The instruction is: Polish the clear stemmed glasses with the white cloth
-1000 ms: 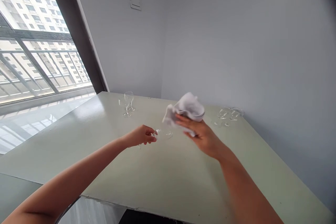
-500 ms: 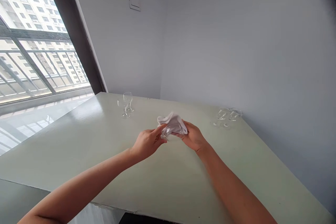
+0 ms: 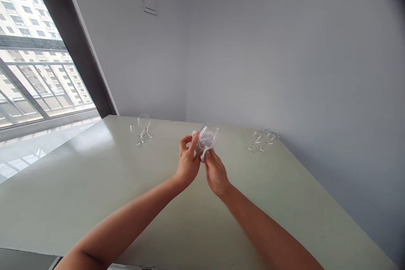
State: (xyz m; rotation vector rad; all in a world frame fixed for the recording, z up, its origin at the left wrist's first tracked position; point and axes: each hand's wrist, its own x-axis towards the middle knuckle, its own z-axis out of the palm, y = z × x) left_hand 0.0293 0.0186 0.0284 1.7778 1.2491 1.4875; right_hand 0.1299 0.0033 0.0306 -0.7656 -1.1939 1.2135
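A clear stemmed wine glass (image 3: 212, 132) is held above the table, bowl up and tilted a little to the right. My left hand (image 3: 187, 161) is closed around its lower part from the left. A white cloth (image 3: 203, 157) wraps the underside of the bowl and shows through the glass. My right hand (image 3: 216, 171) is closed on the cloth from the right and below, its fingers partly hidden. The stem and foot of the glass are hidden by the hands and cloth.
Two stemmed glasses (image 3: 144, 128) stand upright at the table's back left. Two more glasses (image 3: 271, 136) stand at the back right by the wall (image 3: 284, 59). The pale table (image 3: 152, 223) reaches to the walls, and a window (image 3: 34, 84) is at the left.
The glass has been turned from lying low with the cloth over it to bowl up. Both hands have come closer together beneath it, and the view has shifted slightly right.
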